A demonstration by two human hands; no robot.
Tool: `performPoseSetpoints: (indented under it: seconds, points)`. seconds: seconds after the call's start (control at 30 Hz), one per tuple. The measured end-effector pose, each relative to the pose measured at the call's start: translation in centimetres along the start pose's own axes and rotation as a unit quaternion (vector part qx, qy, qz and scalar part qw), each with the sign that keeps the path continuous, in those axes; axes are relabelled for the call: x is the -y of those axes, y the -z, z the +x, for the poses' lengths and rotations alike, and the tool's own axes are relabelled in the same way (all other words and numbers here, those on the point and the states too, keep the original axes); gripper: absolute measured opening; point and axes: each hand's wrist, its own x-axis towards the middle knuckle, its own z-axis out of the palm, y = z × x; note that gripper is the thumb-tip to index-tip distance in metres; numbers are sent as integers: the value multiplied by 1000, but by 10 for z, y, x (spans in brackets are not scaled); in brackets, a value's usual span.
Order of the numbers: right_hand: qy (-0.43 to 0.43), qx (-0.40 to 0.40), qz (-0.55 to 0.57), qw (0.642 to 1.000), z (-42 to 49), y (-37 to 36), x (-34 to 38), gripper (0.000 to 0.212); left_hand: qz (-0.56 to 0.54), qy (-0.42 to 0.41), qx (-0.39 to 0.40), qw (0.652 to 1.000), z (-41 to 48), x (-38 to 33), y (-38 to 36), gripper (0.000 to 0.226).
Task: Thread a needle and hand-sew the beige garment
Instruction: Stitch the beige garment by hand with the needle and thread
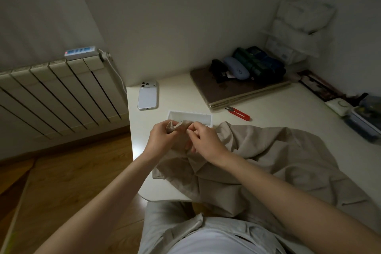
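Both hands work a bunched edge of the beige garment (268,161) over a white table (185,93). The left hand (162,138) grips the fabric; the right hand (203,140) pinches at it. Needle and thread are too small to see, so sewing seems underway, not finished.

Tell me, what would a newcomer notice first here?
The left hand and right hand meet at the centre, pinching a bunched edge of the beige garment, which sprawls over the near right of the white table. Behind them lie red snips and, farther left, a white phone face down.
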Motion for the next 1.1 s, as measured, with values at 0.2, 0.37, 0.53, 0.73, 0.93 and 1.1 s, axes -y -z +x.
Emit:
performPoseSetpoints:
  seconds: [0.2, 0.37, 0.53, 0.73, 0.93, 1.1]
  points:
    - [11, 18, 21, 1000, -3, 3, -3, 21, -18, 25, -34, 999, 8, 3, 6, 16]
    - [31, -20, 32, 999, 1, 5, -1, 18, 7, 13, -29, 999, 8, 1, 7, 10]
    - [37, -48, 15, 998, 4, 2, 2, 18, 37, -34, -18, 999, 3, -5, 5, 9]
    - [28, -27, 21, 999, 4, 4, 3, 20, 8, -29, -35, 999, 5, -4, 7, 8]
    - [49, -7, 26, 998, 2, 6, 5, 16, -16, -20, -22, 999, 6, -4, 3, 13]
    - [61, -31, -31, 997, 3, 9, 3, 15, -40, -20, 19, 999, 5, -6, -1, 11]
